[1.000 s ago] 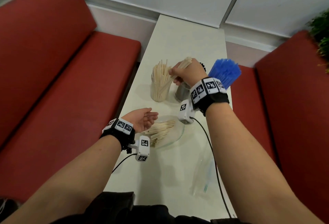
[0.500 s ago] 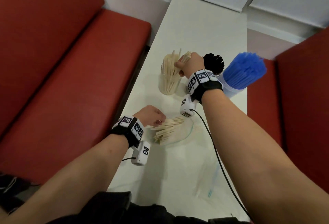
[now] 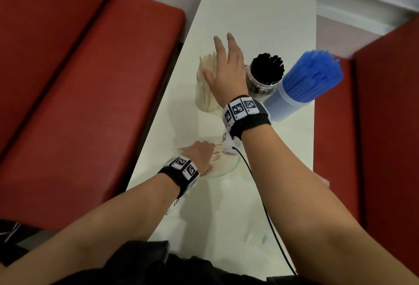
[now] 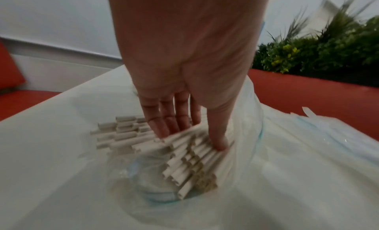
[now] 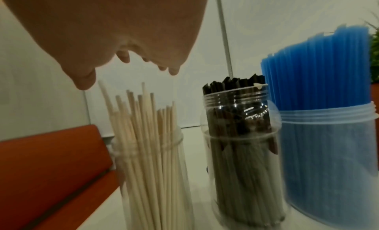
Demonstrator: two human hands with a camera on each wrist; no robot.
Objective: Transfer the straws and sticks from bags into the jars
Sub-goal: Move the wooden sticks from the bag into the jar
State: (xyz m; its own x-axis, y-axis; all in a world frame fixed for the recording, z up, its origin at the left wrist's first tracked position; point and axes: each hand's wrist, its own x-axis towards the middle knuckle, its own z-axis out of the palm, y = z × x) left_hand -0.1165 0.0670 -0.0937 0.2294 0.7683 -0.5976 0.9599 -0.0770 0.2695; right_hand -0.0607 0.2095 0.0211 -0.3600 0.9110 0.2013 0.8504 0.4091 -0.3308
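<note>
Three jars stand in a row on the white table [image 3: 249, 24]: one of pale sticks [image 3: 205, 94] [image 5: 151, 152], one of black straws [image 3: 265, 73] [image 5: 239, 136], and a wide one of blue straws [image 3: 310, 76] [image 5: 328, 120]. My right hand [image 3: 223, 67] [image 5: 123, 30] hovers over the stick jar, fingers spread and holding nothing. Nearer to me, a clear bag [image 3: 226, 166] [image 4: 276, 144] lies flat with a pile of pale sticks [image 3: 218, 153] [image 4: 184, 160] in it. My left hand [image 3: 200, 153] [image 4: 190, 136] reaches into the pile and pinches a bunch between fingers and thumb.
Red benches [image 3: 79, 103] [image 3: 385, 126] flank the narrow table. An empty clear bag [image 3: 256, 237] lies near the front edge. A black cable [image 3: 265, 205] runs from my right wrist toward me. Green plants [image 4: 328, 55] stand behind the right bench.
My right hand held a bunch of sticks at the jar; now it is empty and spread above it. My left hand dropped from palm-up onto the bagged sticks and took hold of some.
</note>
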